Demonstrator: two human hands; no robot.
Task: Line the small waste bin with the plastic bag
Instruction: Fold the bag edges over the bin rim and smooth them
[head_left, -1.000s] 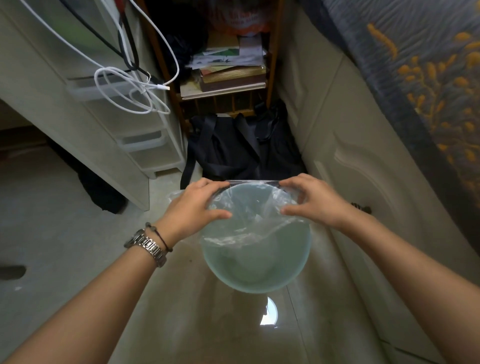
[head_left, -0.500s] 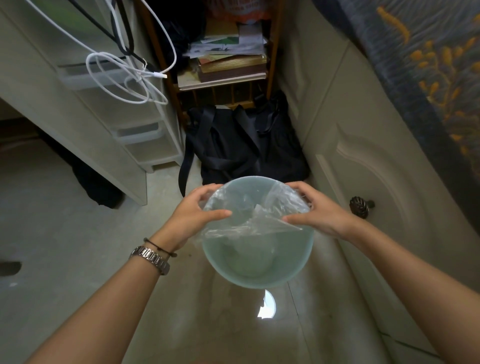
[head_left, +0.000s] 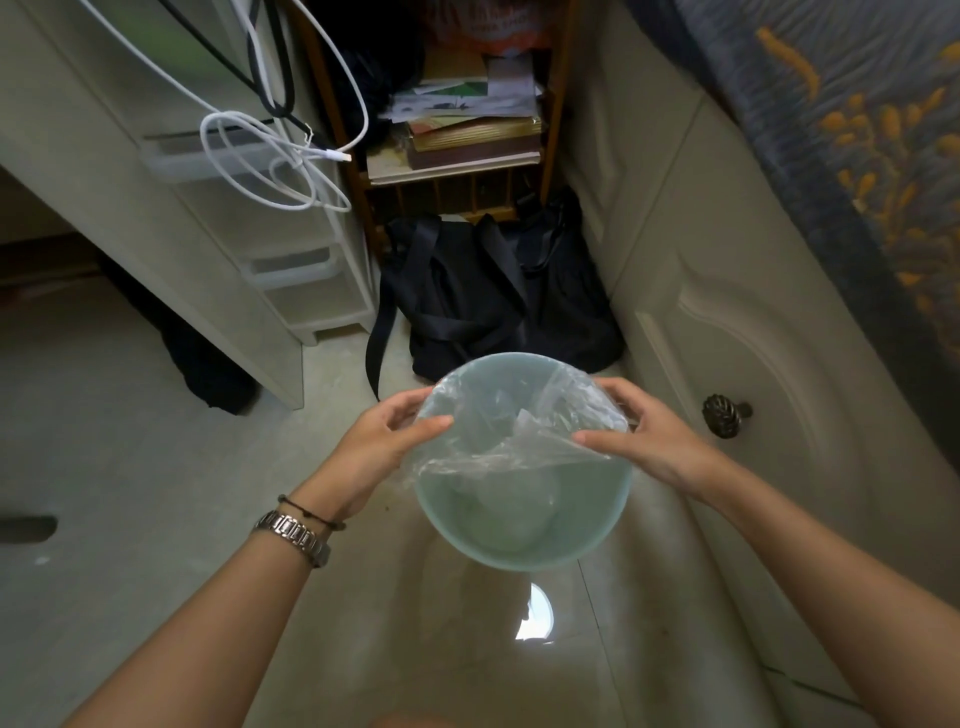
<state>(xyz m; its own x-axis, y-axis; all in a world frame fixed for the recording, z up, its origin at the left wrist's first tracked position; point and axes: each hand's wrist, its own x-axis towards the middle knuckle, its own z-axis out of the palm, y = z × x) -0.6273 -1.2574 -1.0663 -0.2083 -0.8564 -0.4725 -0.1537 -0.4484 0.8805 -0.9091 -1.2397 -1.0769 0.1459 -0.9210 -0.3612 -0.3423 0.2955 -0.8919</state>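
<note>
A small pale green round waste bin (head_left: 524, 558) stands on the tiled floor in front of me. A clear plastic bag (head_left: 511, 423) lies over its far half, hanging down inside, with its near edge stretched straight across the opening. My left hand (head_left: 382, 441) grips the bag against the bin's left rim, thumb inside. On the right rim, my right hand (head_left: 647, 436) pinches the bag's edge, thumb on top. The near half of the rim is bare.
A black bag (head_left: 498, 306) lies on the floor just behind the bin. A white cabinet door with a dark knob (head_left: 724, 414) is close on the right. White drawers (head_left: 306, 280) with dangling white cables (head_left: 270, 161) stand at left, a book shelf (head_left: 462, 140) behind.
Both hands slid toward me along the rim, pulling the bag's edge down over the far rim; the bag now covers more of the bin's opening. The view shifted slightly.
</note>
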